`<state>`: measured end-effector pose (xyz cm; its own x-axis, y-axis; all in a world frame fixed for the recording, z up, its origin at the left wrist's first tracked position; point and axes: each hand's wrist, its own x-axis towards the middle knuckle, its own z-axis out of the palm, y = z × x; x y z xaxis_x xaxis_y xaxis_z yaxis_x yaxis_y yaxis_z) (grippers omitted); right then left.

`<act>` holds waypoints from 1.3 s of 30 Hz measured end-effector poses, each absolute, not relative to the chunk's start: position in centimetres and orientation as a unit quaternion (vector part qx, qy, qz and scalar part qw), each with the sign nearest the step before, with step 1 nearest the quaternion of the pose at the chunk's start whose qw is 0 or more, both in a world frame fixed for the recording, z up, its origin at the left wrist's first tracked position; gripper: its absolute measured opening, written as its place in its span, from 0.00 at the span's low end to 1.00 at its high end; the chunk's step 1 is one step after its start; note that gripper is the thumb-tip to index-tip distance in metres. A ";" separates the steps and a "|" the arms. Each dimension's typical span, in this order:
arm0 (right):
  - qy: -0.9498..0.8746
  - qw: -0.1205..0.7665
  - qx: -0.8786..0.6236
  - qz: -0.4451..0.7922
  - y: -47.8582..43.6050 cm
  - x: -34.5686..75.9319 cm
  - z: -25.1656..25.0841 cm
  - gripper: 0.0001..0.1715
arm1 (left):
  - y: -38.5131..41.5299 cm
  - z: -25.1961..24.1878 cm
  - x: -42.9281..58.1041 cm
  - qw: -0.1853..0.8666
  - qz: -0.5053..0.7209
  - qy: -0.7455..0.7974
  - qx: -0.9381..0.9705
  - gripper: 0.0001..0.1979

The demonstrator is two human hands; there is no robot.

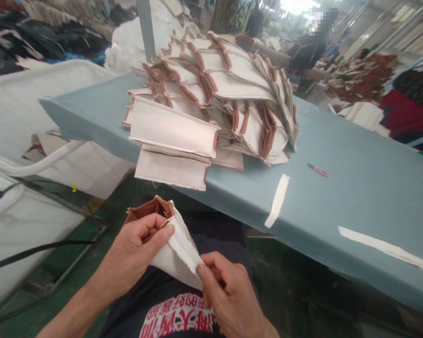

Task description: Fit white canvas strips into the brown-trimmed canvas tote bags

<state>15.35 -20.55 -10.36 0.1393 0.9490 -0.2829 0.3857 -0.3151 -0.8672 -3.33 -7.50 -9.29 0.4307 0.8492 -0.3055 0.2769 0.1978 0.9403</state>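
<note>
Over my lap I hold a sewn fabric piece (174,267), white outside with a brown lining showing at its upper opening. My left hand (137,246) is closed on its upper edge, thumb on top near the brown lining. Lower down, my right hand (229,293) pinches the same white edge between thumb and fingers. The edge between my hands looks frayed. Just beyond, two similar white pieces (174,124) with brown ends overhang the front edge of the blue-covered table (320,206).
A tall heap of white and brown pieces (232,70) covers the table's back middle. Small pink-handled snips (317,170) and white strips (278,201) lie to the right. White-lined carts (31,101) stand on the left. Another person (305,56) is in the background.
</note>
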 end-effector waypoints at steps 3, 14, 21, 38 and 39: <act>-0.471 0.312 -0.686 0.459 -22.5 16.0 -11.3 0.22 | -7.5 -9.0 -2.9 0.592 0.232 0.471 0.612 0.21; -0.498 0.288 -0.756 0.312 -24.9 21.8 -10.5 0.14 | -7.7 -8.3 -2.8 0.560 0.223 0.449 0.659 0.21; -0.541 0.415 -0.652 0.331 -18.9 19.3 -7.6 0.08 | -8.7 -7.4 -1.4 0.591 0.177 0.410 0.671 0.19; -0.466 0.449 -0.589 0.484 -15.8 17.5 -8.1 0.16 | -8.6 -7.9 -1.5 0.598 0.183 0.409 0.664 0.19; -0.468 0.449 -0.591 0.480 -15.8 17.4 -8.2 0.15 | -8.6 -8.0 -1.5 0.599 0.183 0.408 0.664 0.20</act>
<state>17.42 -15.78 -8.19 0.1019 0.9839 -0.1469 0.1224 -0.1589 -0.9797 -1.54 -8.61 -7.97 0.5998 0.7618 -0.2447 0.3225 0.0497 0.9453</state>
